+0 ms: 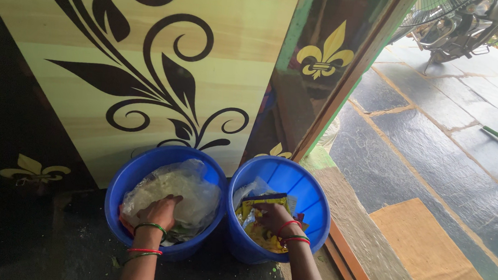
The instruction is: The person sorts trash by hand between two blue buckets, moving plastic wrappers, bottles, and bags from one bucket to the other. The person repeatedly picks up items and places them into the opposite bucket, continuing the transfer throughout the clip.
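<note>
Two blue plastic buckets stand side by side on the dark floor against a wooden panel. My left hand [160, 211] presses down on a crumpled clear plastic bag [188, 191] that fills the left bucket [134, 169]. My right hand [274, 216] reaches into the right bucket [310, 189] and lies on yellow packets [259, 203] there, fingers curled around them. Both wrists wear red and green bangles.
A pale wooden panel [148, 61] with black floral pattern rises behind the buckets. To the right a door frame [349, 77] opens onto a grey stone pavement [439, 131] with a brown mat [438, 261]. A parked motorbike [477, 22] stands at the far top right.
</note>
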